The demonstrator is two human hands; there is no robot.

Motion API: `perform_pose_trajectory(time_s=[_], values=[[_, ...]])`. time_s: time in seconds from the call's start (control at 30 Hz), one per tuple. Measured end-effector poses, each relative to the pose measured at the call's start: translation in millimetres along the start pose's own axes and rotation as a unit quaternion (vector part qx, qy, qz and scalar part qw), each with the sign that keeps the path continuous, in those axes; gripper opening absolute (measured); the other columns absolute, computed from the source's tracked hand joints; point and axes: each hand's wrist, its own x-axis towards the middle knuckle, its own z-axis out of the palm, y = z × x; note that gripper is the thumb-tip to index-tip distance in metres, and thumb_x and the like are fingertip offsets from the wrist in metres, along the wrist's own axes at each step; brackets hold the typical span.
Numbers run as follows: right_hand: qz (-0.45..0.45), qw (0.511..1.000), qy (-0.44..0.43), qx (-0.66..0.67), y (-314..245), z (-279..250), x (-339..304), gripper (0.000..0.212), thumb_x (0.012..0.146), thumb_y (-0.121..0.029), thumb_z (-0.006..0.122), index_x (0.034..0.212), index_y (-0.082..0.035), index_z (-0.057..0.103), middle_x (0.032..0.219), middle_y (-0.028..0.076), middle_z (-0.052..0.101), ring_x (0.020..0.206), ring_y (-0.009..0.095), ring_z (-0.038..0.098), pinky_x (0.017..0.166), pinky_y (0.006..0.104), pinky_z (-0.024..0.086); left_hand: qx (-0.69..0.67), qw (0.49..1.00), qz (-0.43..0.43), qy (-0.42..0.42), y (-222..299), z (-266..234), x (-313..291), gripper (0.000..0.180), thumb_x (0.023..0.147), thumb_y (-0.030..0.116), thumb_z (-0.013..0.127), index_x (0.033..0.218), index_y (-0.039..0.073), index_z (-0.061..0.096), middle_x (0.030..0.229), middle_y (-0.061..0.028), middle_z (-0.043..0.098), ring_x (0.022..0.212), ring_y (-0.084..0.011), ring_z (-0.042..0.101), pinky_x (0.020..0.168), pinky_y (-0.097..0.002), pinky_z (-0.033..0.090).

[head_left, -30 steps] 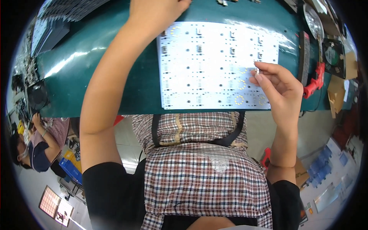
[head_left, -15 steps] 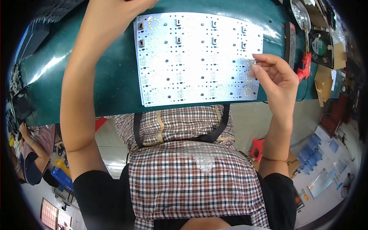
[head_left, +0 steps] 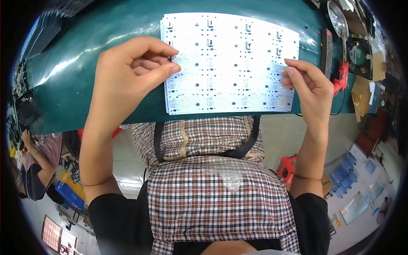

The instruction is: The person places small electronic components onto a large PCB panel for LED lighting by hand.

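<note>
A white circuit board panel point(head_left: 223, 91) lies on the green work table. Slide switches point(head_left: 210, 23) stand in its two far rows, and rings of small yellow LEDs point(head_left: 186, 101) show in the nearer rows. Over the panel's left edge, my left hand point(head_left: 131, 70) has its thumb and index finger curled into a pinch, with a small dark bit between the tips too small to name. My right hand point(head_left: 312, 85) pinches at the panel's right edge, by the third row. What sits between those fingertips is mostly hidden.
To the right lie a red-handled tool point(head_left: 341, 78), a black round-faced device point(head_left: 356, 55), a cardboard box point(head_left: 361, 100) and a metal bowl point(head_left: 335, 21). Stacked grey panels point(head_left: 42, 32) stand at the far left. Another person's arm point(head_left: 40, 159) shows at the left.
My left hand has come back from beyond the far edge to the panel's left side. My right hand stays near the right edge. The whole view has shifted slightly.
</note>
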Motion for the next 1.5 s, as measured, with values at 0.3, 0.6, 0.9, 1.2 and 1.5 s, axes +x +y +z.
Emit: perform_pose_trajectory(time_s=[0.3,0.6,0.9,1.2,1.5], values=[[-0.121,0.982,-0.012,-0.148,-9,-1,6,0.026,0.090,0.006,0.069,0.115,0.000,0.074,0.093,0.009,0.074,0.080,0.013,0.070,0.072,0.0264,0.057,-0.033,0.998,-0.054,0.007,4,7,-10,0.021,0.085,-0.004,0.076,0.106,-0.004,0.075,0.090,-0.0079,0.075,0.080,-0.0078,0.071,0.072,-0.0191,0.056],[-0.110,0.971,-0.009,-0.212,-12,4,4,0.023,0.088,0.007,0.072,0.110,0.003,0.074,0.096,0.007,0.072,0.085,0.010,0.067,0.075,0.0236,0.054,0.009,0.999,0.025,-0.023,12,21,-7,0.021,0.086,-0.007,0.076,0.107,-0.005,0.072,0.096,-0.0079,0.074,0.085,-0.0085,0.072,0.074,-0.0186,0.057],[-0.159,0.956,-0.010,-0.245,-10,5,5,0.020,0.086,0.006,0.074,0.106,0.003,0.075,0.091,0.008,0.069,0.078,0.013,0.064,0.070,0.0253,0.051,0.028,0.996,0.070,-0.038,8,26,-6,0.020,0.086,-0.007,0.076,0.105,-0.003,0.072,0.092,-0.0073,0.074,0.081,-0.0077,0.072,0.071,-0.0179,0.056],[-0.185,0.963,0.016,-0.198,3,7,8,0.022,0.083,0.006,0.077,0.104,0.000,0.078,0.087,0.007,0.069,0.072,0.013,0.063,0.065,0.0251,0.051,0.017,0.997,0.066,-0.045,6,27,-5,0.019,0.085,-0.007,0.076,0.104,-0.003,0.072,0.093,-0.0073,0.075,0.083,-0.0085,0.073,0.072,-0.0185,0.057],[-0.191,0.964,0.011,-0.186,8,3,9,0.023,0.083,0.006,0.078,0.105,0.000,0.079,0.087,0.008,0.069,0.073,0.013,0.064,0.065,0.0250,0.051,0.019,0.996,0.069,-0.049,6,26,-6,0.018,0.086,-0.006,0.076,0.103,-0.004,0.072,0.092,-0.0082,0.075,0.083,-0.0098,0.074,0.072,-0.0189,0.058]])
